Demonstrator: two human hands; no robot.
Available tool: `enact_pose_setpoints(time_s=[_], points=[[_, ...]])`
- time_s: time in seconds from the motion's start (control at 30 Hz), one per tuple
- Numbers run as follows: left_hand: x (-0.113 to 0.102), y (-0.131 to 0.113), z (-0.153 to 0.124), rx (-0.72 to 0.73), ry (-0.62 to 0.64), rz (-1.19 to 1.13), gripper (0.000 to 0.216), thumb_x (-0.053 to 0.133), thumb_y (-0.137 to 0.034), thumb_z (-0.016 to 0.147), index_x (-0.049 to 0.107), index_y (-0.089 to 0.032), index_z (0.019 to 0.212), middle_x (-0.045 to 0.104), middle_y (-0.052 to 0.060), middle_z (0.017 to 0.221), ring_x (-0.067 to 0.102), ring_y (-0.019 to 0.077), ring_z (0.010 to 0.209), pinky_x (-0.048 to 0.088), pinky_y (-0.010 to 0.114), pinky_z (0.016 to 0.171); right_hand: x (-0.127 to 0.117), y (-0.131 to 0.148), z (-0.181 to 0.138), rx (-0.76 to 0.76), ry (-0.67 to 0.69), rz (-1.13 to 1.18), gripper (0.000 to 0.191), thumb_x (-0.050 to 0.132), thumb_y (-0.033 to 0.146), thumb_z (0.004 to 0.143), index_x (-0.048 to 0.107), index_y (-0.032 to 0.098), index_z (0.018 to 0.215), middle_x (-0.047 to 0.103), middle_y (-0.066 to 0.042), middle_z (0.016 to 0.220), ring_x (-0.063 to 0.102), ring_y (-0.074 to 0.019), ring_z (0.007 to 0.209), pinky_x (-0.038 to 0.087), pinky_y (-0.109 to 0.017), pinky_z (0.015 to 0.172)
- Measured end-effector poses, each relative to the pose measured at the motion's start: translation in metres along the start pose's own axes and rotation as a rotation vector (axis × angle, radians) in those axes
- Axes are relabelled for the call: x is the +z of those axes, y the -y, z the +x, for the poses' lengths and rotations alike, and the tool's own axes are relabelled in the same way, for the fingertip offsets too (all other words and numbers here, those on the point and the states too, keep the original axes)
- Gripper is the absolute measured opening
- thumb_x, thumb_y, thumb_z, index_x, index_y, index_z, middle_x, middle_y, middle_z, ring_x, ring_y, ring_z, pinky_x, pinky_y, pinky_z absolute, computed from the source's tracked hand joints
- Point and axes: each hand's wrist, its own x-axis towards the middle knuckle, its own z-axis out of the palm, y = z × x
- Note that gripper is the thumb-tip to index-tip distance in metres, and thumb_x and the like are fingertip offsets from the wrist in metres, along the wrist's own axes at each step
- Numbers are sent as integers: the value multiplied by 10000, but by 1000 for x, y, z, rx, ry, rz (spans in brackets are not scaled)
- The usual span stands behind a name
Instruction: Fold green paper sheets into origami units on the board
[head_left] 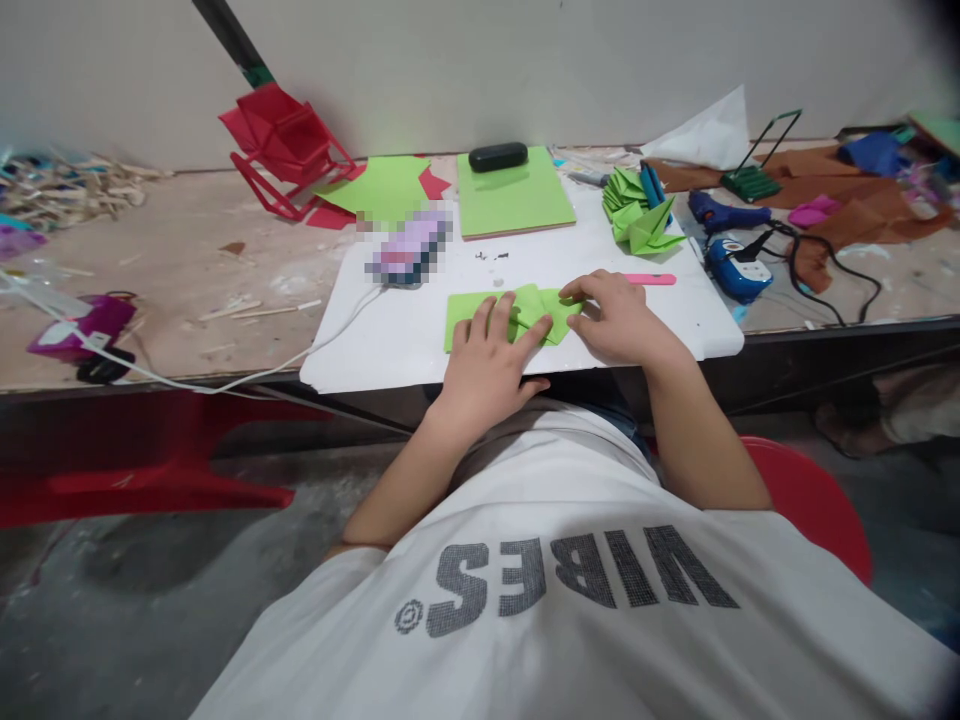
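A folded sheet of lime-green paper (459, 312) lies on the white board (360, 345) near its front edge. Spread across the paper's left and middle part is my left hand (487, 355), its fingers apart and pressing it down. My right hand (615, 318) pinches the paper's right corner between thumb and fingertips. Both hands hide parts of the folds. Just beyond my right hand lies a pink-handled tool (654, 280), its other end covered by the hand. Folded green paper pieces (645, 225) sit at the board's back right.
Behind the paper are a phone (411, 245) with a white cable, a green paper stack (517, 200) and a black case (498, 157). A red paper model (281, 150) stands back left. To the right are a blue glue gun (727, 212) and a blue power socket (739, 270).
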Motion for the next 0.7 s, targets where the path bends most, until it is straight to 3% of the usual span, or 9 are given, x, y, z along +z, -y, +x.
enact_pose_setpoints(time_s=[0.1, 0.3, 0.4, 0.53, 0.7], points=[[1, -2, -3, -5, -15, 17, 895, 934, -472, 1004, 566, -379, 1814, 375, 245, 1933, 305, 596, 1783, 387, 750, 1333, 1, 5, -2, 20, 1, -28, 365, 601, 268, 1042, 797, 274, 1350, 780, -187, 1471, 615, -484, 1442, 411, -742, 1227], [0, 1, -11, 34, 17, 54, 775, 815, -440, 1086, 575, -406, 1822, 616, 237, 1685, 582, 516, 1485, 483, 692, 1208, 4, 3, -3, 5, -5, -60, 386, 579, 240, 1045, 793, 283, 1363, 771, -190, 1491, 607, -484, 1419, 415, -739, 1213], [-2, 4, -14, 117, 29, 95, 721, 748, -438, 1127, 590, -340, 1824, 614, 213, 1782, 601, 491, 1461, 494, 661, 1169, 6, 3, -3, 2, -14, -81, 392, 575, 233, 1052, 788, 279, 1377, 773, -190, 1474, 607, -480, 1405, 418, -727, 1212], [-6, 9, -15, 243, 68, 74, 706, 709, -562, 1148, 621, -316, 1804, 588, 78, 1895, 601, 468, 1445, 492, 647, 1164, 7, 7, -5, 12, -20, -123, 420, 573, 205, 1055, 783, 270, 1413, 769, -193, 1488, 611, -482, 1415, 425, -716, 1213], [-6, 9, -16, 220, 55, 65, 737, 692, -567, 1154, 603, -270, 1823, 582, 48, 1903, 595, 447, 1444, 487, 636, 1162, 7, 10, -5, 18, -21, -158, 450, 556, 199, 1059, 778, 253, 1446, 761, -194, 1514, 612, -474, 1421, 434, -688, 1209]])
